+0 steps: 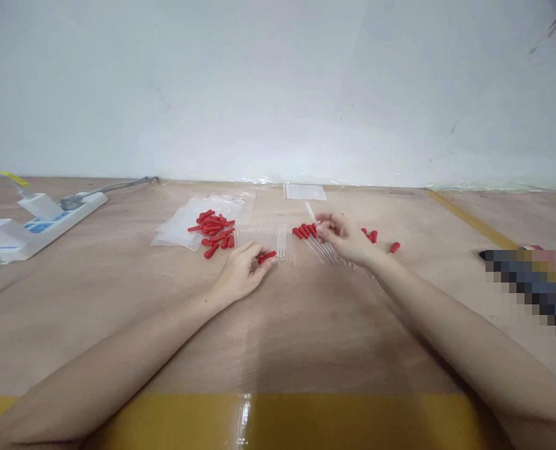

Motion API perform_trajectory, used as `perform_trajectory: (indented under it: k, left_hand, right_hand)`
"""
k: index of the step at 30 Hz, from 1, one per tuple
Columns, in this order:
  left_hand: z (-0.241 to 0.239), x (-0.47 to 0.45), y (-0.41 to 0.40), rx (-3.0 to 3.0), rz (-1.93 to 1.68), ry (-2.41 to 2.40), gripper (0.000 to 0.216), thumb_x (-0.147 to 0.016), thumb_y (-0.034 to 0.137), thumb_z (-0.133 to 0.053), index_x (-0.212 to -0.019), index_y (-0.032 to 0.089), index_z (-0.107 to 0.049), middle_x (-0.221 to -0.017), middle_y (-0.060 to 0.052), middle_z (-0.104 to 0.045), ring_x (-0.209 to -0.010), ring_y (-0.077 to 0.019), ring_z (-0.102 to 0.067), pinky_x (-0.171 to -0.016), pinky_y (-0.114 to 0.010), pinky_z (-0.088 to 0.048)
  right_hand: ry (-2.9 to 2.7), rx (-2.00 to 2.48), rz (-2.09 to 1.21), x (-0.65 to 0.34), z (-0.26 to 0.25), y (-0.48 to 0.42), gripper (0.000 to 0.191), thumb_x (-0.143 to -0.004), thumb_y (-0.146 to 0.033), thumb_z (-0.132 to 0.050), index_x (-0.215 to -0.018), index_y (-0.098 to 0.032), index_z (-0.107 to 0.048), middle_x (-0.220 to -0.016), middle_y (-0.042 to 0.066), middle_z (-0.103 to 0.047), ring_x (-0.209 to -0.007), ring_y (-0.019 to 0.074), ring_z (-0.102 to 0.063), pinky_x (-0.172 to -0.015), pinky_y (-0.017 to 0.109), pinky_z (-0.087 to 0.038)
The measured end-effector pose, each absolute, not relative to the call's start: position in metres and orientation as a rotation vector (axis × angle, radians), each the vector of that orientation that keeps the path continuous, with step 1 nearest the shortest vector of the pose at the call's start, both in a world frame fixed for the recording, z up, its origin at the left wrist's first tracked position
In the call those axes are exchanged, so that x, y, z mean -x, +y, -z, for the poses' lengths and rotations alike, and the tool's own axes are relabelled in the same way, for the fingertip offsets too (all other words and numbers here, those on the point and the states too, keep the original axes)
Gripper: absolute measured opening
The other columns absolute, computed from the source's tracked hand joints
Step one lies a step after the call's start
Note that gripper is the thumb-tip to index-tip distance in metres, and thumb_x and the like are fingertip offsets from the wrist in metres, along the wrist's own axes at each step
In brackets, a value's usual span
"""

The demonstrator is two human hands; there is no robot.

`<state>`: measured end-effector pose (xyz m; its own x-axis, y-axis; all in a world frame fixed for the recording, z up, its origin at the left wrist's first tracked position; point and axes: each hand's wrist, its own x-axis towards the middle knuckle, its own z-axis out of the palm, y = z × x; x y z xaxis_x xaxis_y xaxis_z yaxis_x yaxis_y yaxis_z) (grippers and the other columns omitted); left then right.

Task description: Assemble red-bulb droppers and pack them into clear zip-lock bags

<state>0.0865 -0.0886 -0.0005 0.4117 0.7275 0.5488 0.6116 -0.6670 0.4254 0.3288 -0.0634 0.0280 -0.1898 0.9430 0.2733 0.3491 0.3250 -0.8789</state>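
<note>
Between the thumb and fingers of my left hand (240,274) is a red rubber dropper bulb (267,257). My right hand (343,239) pinches a clear dropper tube (310,210), which points up and to the left. A row of bare clear tubes (259,236) lies just beyond my left hand. Beside my right hand, several droppers (305,230) with red bulbs fitted lie side by side, slanting; my hand hides part of them. Loose red bulbs (212,224) are heaped to the left of the tubes.
Clear plastic bags (177,223) lie under and behind the heap. A small zip bag (305,192) rests near the wall. More red bulbs (395,248) are at the right. A white power strip (46,228) with plugs stands far left; a blurred-out dark object (531,287) lies far right.
</note>
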Motion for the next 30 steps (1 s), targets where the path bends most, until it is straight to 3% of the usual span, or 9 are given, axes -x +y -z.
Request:
perform_trajectory:
  k: [6, 15, 21, 30]
  left_hand:
    - [0.005, -0.09, -0.087, -2.499, -1.092, 1.096, 0.018, -0.085, 0.028, -0.049, -0.096, 0.018, -0.06, -0.083, -0.003, -0.063, -0.07, -0.0122, -0.056, -0.063, -0.024, -0.044]
    - [0.005, -0.091, -0.088, -2.473, -1.146, 1.066, 0.018, -0.085, 0.028, -0.05, -0.094, 0.017, -0.061, -0.079, -0.003, -0.063, -0.068, -0.0122, -0.057, -0.061, -0.024, -0.045]
    - [0.004, -0.09, -0.089, -2.498, -1.119, 1.004, 0.016, -0.086, 0.028, -0.049, -0.089, 0.017, -0.061, -0.077, -0.003, -0.062, -0.069, -0.0127, -0.056, -0.064, -0.025, -0.045]
    - [0.006, -0.087, -0.091, -2.662, -0.925, 0.836, 0.016, -0.088, 0.024, -0.044, -0.09, 0.016, -0.057, -0.081, -0.004, -0.059, -0.074, -0.0126, -0.055, -0.068, -0.024, -0.044]
  right_hand:
    - [-2.14, 0.982, -0.275, -0.315, -0.008, -0.105, 0.021, -0.086, -0.02, -0.038, -0.095, -0.017, -0.056, -0.085, 0.008, -0.057, -0.079, 0.0173, -0.053, -0.071, 0.033, -0.044]
    - [-2.238, 1.047, -0.271, -0.312, 0.0, -0.108, 0.026, -0.088, -0.021, -0.036, -0.102, -0.017, -0.057, -0.092, 0.009, -0.06, -0.083, 0.0167, -0.054, -0.074, 0.03, -0.042]
    - [-2.295, 1.125, -0.256, -0.312, 0.002, -0.105, 0.026, -0.088, -0.028, -0.039, -0.094, -0.018, -0.062, -0.085, 0.006, -0.066, -0.074, 0.015, -0.056, -0.07, 0.029, -0.034]
    - [-2.49, 1.065, 0.049, -0.317, -0.006, -0.102, 0.028, -0.088, -0.026, -0.038, -0.094, -0.02, -0.065, -0.082, 0.004, -0.067, -0.062, 0.0117, -0.05, -0.068, 0.031, -0.02]
